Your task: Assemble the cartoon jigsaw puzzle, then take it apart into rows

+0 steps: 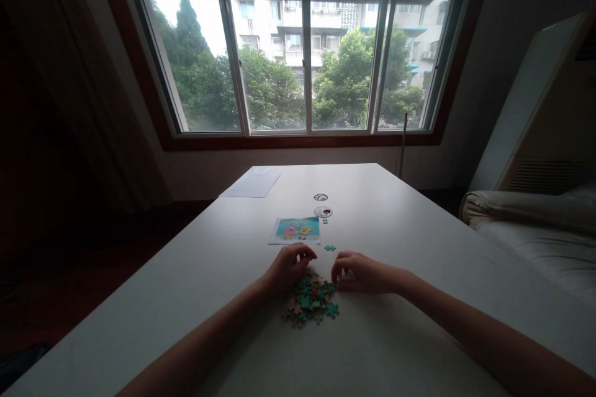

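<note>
A heap of loose jigsaw pieces, mostly green with some brown ones, lies on the white table in front of me. My left hand arches over the upper left side of the heap, its fingers bent and a gap showing before the thumb. At the heap's right edge, my right hand is curled with its fingertips down by the pieces. Whatever is between those fingertips is too small to make out. Just beyond my hands lie a joined bit of green puzzle and a picture sheet with pink and yellow cartoon figures.
A small green piece lies near two round discs farther up the white table. Printed paper rests at the far left corner. A pale sofa stands to the right, and a window is ahead.
</note>
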### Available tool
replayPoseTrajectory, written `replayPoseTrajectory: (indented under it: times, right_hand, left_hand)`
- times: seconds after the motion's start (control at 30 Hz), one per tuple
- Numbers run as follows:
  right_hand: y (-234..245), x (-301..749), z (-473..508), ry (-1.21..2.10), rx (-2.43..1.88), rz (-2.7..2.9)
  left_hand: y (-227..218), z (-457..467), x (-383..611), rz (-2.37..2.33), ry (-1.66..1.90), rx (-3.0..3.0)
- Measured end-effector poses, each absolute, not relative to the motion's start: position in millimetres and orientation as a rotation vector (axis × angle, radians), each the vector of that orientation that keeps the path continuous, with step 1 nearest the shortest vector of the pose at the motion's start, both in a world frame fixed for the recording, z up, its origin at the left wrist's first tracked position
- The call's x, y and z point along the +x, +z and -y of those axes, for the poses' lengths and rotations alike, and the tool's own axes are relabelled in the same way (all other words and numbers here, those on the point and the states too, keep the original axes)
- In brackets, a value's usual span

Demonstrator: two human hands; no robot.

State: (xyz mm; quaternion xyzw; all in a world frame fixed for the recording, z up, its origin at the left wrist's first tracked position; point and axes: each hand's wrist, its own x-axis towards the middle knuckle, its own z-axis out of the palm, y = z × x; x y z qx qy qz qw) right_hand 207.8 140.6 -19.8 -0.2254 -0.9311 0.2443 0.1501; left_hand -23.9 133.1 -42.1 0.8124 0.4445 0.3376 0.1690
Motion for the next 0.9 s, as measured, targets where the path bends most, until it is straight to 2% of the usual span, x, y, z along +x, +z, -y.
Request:
replayPoseTrajectory:
  times: [0.13, 0.43, 0.63, 0.9]
  right_hand:
    - [-16, 215, -148, 0.791, -0.742, 2.686]
    - [-43, 188, -147, 0.828, -0.877, 2.187]
    - [-41, 180, -144, 0.728, -0.854, 2.154]
    - [-42, 187, -144, 0.407, -0.852, 2.154]
  left_hand:
    - [-43, -131, -21, -1.235, 0.925, 2.270]
    - [-40, -126, -16, -1.169, 0.908, 2.275]
    - [-39, -126, -15, -1.198, 0.947, 2.259]
    - [-37, -129, -14, -1.279, 0.997, 2.157]
